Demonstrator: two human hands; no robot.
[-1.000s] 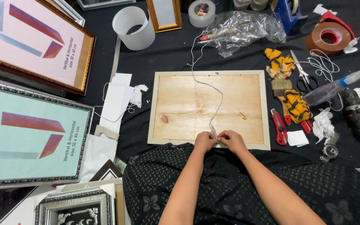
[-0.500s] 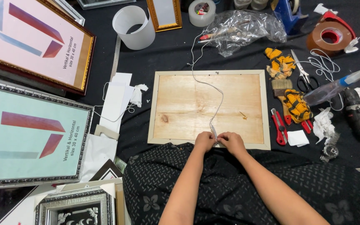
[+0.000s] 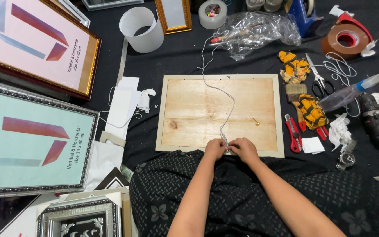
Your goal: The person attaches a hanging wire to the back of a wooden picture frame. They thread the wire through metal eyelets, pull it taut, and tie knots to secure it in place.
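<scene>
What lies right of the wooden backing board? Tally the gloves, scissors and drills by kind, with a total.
Yellow-and-black fabric work gloves: 2
Black-handled metal scissors: 1
Black cordless drill: 1
Total: 4

Both forearms are bare to the elbow, with no sleeves, watch or rings showing on the hands point(image 3: 231, 149). Below the wooden frame back point(image 3: 220, 114), the lap is covered by black cloth point(image 3: 224, 197) printed with small pale dots and grey flower shapes.
</scene>
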